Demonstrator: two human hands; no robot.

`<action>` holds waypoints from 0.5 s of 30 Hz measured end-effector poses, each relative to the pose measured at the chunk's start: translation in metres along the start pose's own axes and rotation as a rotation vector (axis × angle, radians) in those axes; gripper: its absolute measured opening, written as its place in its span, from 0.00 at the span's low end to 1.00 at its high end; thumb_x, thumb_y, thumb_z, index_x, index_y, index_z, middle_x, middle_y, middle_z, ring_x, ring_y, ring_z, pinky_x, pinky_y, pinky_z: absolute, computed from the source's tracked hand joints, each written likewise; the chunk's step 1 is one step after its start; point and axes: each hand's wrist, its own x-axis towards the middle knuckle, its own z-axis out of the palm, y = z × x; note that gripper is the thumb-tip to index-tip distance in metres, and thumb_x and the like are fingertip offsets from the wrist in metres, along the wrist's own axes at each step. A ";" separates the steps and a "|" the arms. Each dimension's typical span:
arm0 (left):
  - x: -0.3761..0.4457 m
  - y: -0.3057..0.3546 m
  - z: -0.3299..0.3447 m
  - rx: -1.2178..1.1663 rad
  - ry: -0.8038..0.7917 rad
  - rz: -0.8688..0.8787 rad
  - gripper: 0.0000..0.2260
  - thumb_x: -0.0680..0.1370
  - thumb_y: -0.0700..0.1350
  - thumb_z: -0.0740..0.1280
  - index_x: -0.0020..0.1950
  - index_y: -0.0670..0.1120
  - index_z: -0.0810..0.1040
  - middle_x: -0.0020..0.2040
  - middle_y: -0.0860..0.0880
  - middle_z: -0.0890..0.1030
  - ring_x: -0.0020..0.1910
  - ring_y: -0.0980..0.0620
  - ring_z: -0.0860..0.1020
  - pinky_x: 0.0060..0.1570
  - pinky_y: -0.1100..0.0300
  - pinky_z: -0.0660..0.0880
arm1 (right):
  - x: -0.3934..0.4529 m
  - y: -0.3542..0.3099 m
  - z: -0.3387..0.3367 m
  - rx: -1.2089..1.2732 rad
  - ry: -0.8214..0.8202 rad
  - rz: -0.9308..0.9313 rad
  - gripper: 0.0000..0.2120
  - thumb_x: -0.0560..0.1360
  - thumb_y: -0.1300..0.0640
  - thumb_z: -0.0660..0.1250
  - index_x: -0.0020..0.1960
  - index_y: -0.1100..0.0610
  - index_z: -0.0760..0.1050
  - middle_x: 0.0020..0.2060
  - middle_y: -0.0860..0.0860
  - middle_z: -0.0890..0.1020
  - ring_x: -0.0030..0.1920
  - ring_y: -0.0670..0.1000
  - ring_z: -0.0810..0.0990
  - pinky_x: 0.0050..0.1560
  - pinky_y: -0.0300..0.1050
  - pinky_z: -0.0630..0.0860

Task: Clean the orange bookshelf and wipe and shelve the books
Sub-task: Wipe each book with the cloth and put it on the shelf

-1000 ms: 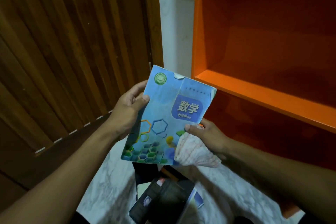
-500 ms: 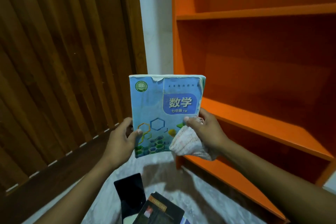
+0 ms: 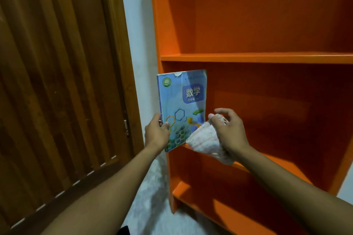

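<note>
**Blue textbook held upright at the orange bookshelf's left edge**

The blue maths textbook (image 3: 182,108) stands upright with its front cover facing the camera, its lower edge at the front lip of a middle shelf of the orange bookshelf (image 3: 257,58), just inside the left side panel. The cover shows a green round emblem at the upper left, a purple title block with white characters at the upper right, and coloured hexagons across the lower half. The top edge of the cover is torn near the middle.

The left hand (image 3: 156,133) grasps the book at its lower left edge, thumb pressed on the cover and fingers behind. The right hand (image 3: 228,131) is just beside the book's lower right corner, clenched around a bunched pale patterned cloth (image 3: 207,144); whether it touches the cover cannot be told. The cloth hangs below the hand and lies against the book's bottom right area and over the shelf's front edge.

The shelf compartments in view hold nothing else. To the left of the bookshelf runs a narrow strip of white wall (image 3: 137,44), then a brown slatted wooden door (image 3: 57,74). Below, pale marbled floor (image 3: 152,196) shows between the two forearms.
</note>
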 end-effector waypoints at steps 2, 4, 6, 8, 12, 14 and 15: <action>0.009 0.003 0.025 0.004 0.031 -0.043 0.07 0.81 0.41 0.64 0.44 0.45 0.69 0.36 0.47 0.72 0.33 0.48 0.69 0.30 0.58 0.66 | 0.009 0.001 -0.004 -0.033 0.002 -0.010 0.10 0.77 0.49 0.70 0.57 0.48 0.76 0.55 0.46 0.80 0.56 0.48 0.79 0.51 0.46 0.77; 0.018 0.003 0.047 -0.003 0.053 -0.080 0.07 0.81 0.41 0.63 0.44 0.47 0.68 0.36 0.48 0.71 0.34 0.46 0.69 0.32 0.55 0.64 | 0.018 0.006 -0.008 -0.064 0.005 -0.017 0.10 0.77 0.48 0.70 0.56 0.47 0.76 0.56 0.46 0.80 0.58 0.48 0.78 0.54 0.49 0.78; 0.029 0.001 0.064 -0.017 0.080 -0.125 0.08 0.82 0.41 0.62 0.45 0.47 0.66 0.37 0.46 0.71 0.34 0.46 0.69 0.32 0.55 0.62 | 0.025 0.013 -0.014 -0.072 0.001 -0.016 0.08 0.76 0.48 0.70 0.55 0.45 0.76 0.55 0.44 0.80 0.58 0.49 0.78 0.57 0.53 0.78; 0.037 0.001 0.075 -0.026 0.118 -0.160 0.08 0.82 0.41 0.62 0.45 0.47 0.66 0.40 0.43 0.74 0.37 0.45 0.70 0.31 0.55 0.62 | 0.029 0.019 -0.019 -0.070 -0.005 -0.001 0.06 0.76 0.47 0.70 0.52 0.42 0.76 0.53 0.42 0.81 0.57 0.49 0.80 0.57 0.57 0.79; 0.060 -0.001 0.094 -0.070 0.155 -0.216 0.03 0.81 0.41 0.63 0.49 0.43 0.72 0.40 0.43 0.74 0.32 0.51 0.68 0.27 0.60 0.61 | 0.037 0.027 -0.026 -0.064 -0.020 0.003 0.07 0.77 0.48 0.70 0.54 0.45 0.77 0.54 0.44 0.81 0.57 0.51 0.80 0.57 0.60 0.79; 0.069 0.000 0.102 -0.064 0.164 -0.211 0.03 0.81 0.41 0.64 0.50 0.41 0.75 0.41 0.42 0.77 0.32 0.51 0.70 0.28 0.60 0.62 | 0.040 0.029 -0.027 -0.065 -0.025 0.001 0.07 0.77 0.48 0.70 0.54 0.46 0.77 0.54 0.44 0.81 0.56 0.50 0.80 0.56 0.59 0.79; 0.072 0.000 0.107 -0.067 0.169 -0.211 0.04 0.81 0.41 0.64 0.52 0.41 0.77 0.44 0.42 0.80 0.35 0.49 0.74 0.30 0.59 0.65 | 0.041 0.030 -0.028 -0.065 -0.030 0.003 0.07 0.77 0.47 0.70 0.54 0.45 0.77 0.54 0.43 0.80 0.56 0.50 0.80 0.56 0.59 0.80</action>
